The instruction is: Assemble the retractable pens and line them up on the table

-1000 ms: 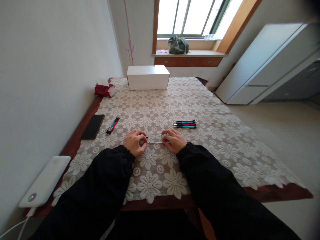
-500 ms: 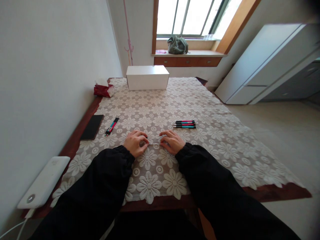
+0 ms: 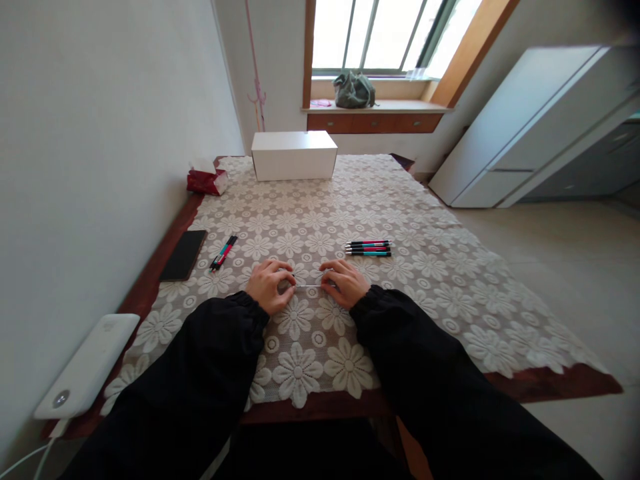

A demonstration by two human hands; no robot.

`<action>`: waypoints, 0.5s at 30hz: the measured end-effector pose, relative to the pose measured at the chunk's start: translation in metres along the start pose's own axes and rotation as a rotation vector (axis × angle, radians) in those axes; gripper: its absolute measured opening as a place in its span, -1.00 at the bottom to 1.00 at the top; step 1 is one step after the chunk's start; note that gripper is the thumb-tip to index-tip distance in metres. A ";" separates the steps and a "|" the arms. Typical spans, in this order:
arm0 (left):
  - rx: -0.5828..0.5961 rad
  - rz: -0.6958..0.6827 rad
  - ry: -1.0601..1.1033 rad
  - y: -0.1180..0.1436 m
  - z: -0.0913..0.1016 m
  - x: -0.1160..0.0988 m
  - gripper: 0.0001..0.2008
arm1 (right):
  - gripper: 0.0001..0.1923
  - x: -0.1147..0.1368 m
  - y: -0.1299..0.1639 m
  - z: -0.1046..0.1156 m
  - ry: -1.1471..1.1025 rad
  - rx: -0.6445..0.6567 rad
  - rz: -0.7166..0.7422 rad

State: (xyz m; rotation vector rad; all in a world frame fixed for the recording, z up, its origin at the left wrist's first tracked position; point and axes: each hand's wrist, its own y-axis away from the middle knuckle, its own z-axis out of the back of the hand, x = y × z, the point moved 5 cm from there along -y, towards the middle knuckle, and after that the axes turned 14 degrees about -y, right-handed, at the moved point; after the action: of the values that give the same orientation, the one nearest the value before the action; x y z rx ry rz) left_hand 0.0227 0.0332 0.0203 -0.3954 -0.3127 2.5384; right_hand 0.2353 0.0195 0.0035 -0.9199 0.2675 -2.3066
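My left hand [image 3: 271, 287] rests low over the lace tablecloth, thumb and fingers pinched on one end of a thin, straight, pale stick-like thing [image 3: 308, 287]. Its other end runs into the pinch of my right hand [image 3: 344, 283]. Only the short middle stretch shows between my fingers, so its exact kind cannot be made out. Just beyond my right hand, several pens [image 3: 369, 249] with black, red and teal barrels lie side by side. Past my left hand, a small pair of similar pens [image 3: 223, 253] lies slanted.
A black flat notebook-like object [image 3: 184, 255] lies at the left edge. Nearer, a white power bank [image 3: 89, 365] has a cable plugged in. A white box [image 3: 294, 157] stands at the far end, with a red tissue pack [image 3: 207, 182] to its left. Lace tablecloth [image 3: 430, 267] covers the table.
Almost nothing differs. My left fingers have closed slightly around the thin stick; my right hand and the pens stay in place.
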 end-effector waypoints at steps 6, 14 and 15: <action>-0.011 -0.059 0.034 -0.001 -0.001 -0.002 -0.93 | -0.90 0.003 0.000 -0.001 -0.042 -0.015 0.053; -0.022 -0.084 0.066 -0.001 0.000 -0.005 -0.90 | -0.88 0.007 0.000 0.000 -0.056 -0.035 0.055; -0.035 -0.061 0.068 -0.002 0.000 -0.003 -0.88 | -0.89 0.007 0.000 0.001 -0.046 -0.041 0.044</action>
State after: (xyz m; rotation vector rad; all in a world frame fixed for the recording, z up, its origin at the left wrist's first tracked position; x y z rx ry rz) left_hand 0.0260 0.0328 0.0219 -0.4772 -0.3386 2.4572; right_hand 0.2316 0.0153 0.0082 -0.9767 0.3140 -2.2445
